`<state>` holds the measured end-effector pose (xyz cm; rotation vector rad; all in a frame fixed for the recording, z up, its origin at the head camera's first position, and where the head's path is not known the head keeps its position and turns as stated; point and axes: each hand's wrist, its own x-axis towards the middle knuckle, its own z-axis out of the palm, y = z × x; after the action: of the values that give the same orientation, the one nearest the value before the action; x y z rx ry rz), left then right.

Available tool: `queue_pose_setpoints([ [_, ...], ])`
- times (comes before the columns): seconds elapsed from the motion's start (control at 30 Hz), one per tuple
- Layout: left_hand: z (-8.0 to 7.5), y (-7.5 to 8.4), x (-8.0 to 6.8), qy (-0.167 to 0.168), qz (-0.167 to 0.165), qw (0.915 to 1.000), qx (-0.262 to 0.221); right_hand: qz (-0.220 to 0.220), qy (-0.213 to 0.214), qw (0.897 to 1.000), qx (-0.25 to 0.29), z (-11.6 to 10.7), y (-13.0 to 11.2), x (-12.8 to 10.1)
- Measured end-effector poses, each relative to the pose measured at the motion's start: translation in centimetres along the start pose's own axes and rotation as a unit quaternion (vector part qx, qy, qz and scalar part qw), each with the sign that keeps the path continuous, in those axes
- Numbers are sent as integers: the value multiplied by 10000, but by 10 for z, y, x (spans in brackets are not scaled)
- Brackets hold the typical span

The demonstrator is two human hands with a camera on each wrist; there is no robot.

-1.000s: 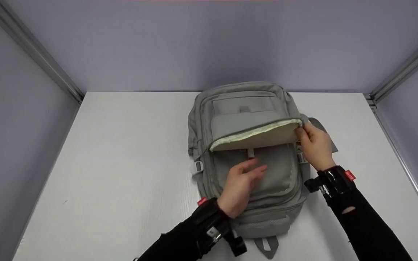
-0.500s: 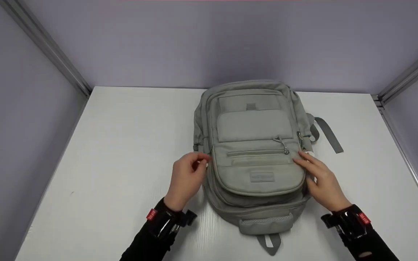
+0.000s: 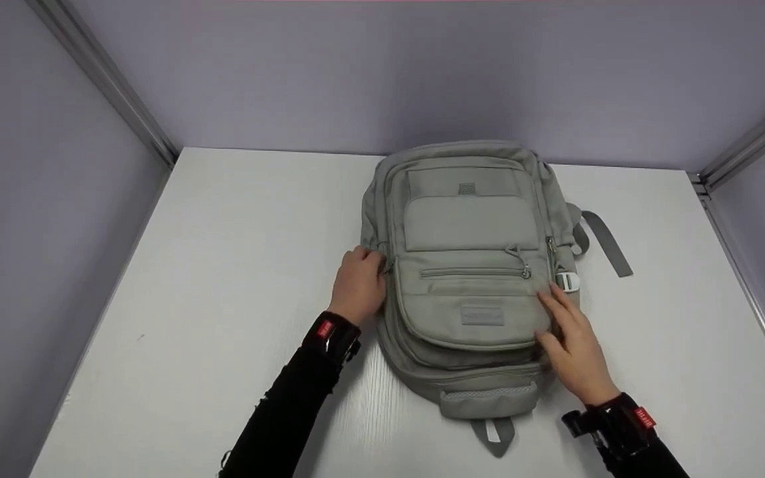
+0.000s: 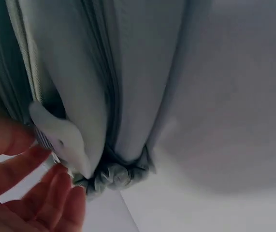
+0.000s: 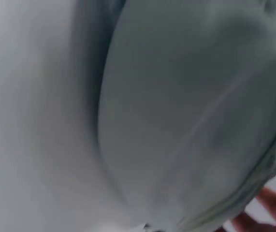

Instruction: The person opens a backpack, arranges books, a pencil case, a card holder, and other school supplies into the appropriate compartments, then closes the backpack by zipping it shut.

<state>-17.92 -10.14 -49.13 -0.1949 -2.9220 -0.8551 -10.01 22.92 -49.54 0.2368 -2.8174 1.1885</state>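
Note:
A grey-green backpack (image 3: pixel 465 226) lies front side up on the white table, its top toward the far wall. Its rounded front pocket flap (image 3: pixel 479 325) lies down over the front. My left hand (image 3: pixel 359 285) is at the backpack's left side, by the upper end of the pocket's edge. In the left wrist view its thumb and forefinger come close together beside a white buckle (image 4: pixel 63 140); whether they pinch anything is hidden. With spread fingers my right hand (image 3: pixel 575 352) rests on the flap's right edge. The right wrist view is blurred and shows the backpack's side (image 5: pixel 186 111).
The backpack lies on a white table (image 3: pixel 236 265) with pale walls (image 3: pixel 289 73) at the back and sides. A loose strap (image 3: pixel 608 242) sticks out to the right. A handle loop (image 3: pixel 494 435) points toward the near edge.
My right hand was holding the flap lifted; the flap is now down and the hand rests on its edge. My left hand moved from the middle to the left side, then slightly up.

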Motion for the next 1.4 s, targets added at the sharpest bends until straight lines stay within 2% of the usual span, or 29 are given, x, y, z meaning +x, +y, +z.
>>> queue_pose_setpoints([
  [0.1, -2, -5, 16, 255, 590, 9954, 712, 104, 153, 9998, 39, 10, -6, -3],
  [0.2, -3, -10, 35, 325, 1070, 9789, 1712, 247, 257, 9993, -93, 20, -8, -4],
  [0.3, -3, -11, 51, 13, 1326, 9602, 2459, 384, 313, 9985, -237, 25, -9, -4],
  [0.4, -3, -9, 60, -349, 1514, 9428, 2950, 425, 303, 9981, -321, 28, -8, -4],
  [0.5, -2, -7, 63, -600, 1633, 9325, 3166, 363, 222, 9983, -402, 30, -6, -2],
  [0.57, 0, -7, 63, -748, 1700, 9292, 3194, 326, 138, 9983, -464, 31, -5, 0],
  [0.67, 4, -9, 61, -884, 1700, 9316, 3087, 319, -14, 9980, -547, 31, -2, 4],
  [0.83, 12, -18, 50, -1045, 1473, 9447, 2738, 252, -297, 9975, -581, 26, 6, 16],
  [0.97, 14, -21, 36, -954, 1312, 9538, 2529, 34, -457, 9970, -619, 20, 17, 31],
  [1.1, 13, -16, 20, -868, 1182, 9636, 2234, -341, -414, 9936, -990, 12, 26, 51],
  [1.23, 14, -10, 1, -816, 1265, 9680, 2006, -526, -455, 9829, -1702, 1, 29, 73],
  [1.4, 14, 4, -29, -730, 1284, 9701, 1924, -432, -922, 9617, -2546, -12, 22, 100],
])
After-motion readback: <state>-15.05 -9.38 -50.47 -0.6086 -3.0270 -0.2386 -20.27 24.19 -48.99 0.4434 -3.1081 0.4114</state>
